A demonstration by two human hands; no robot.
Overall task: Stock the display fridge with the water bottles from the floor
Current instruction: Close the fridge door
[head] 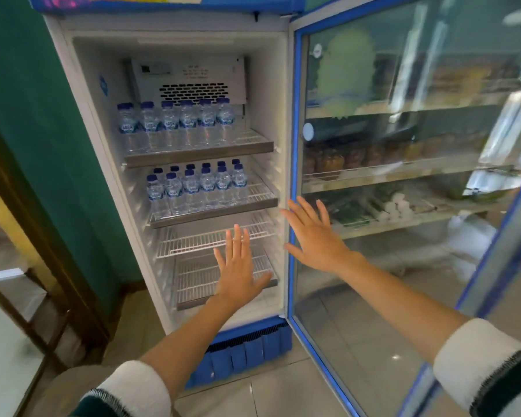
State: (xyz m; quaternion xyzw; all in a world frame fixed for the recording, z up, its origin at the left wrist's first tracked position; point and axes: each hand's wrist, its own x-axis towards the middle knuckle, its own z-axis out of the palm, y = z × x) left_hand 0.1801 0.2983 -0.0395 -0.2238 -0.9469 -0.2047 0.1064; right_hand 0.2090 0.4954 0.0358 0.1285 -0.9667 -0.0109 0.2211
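Note:
The white display fridge [82, 94] stands with its blue-framed glass door [295, 152] swung out to the right. Several small water bottles with blue caps fill the top shelf [199, 152] in a row [175, 121]. More bottles [197, 188] stand in two rows on the second shelf [217, 213]. Two wire shelves below [199, 239] hold nothing. My left hand [238, 266] is spread flat in front of the lowest shelf. My right hand [312, 236] is spread by the door's hinge edge. Both hold nothing. No bottles on the floor are in view.
A green wall [42, 130] and a dark wooden frame [27, 236] lie to the left of the fridge. Through the door glass I see shelves of jars and goods [373, 164]. Light floor tiles [268, 392] run below the fridge's blue base grille [247, 347].

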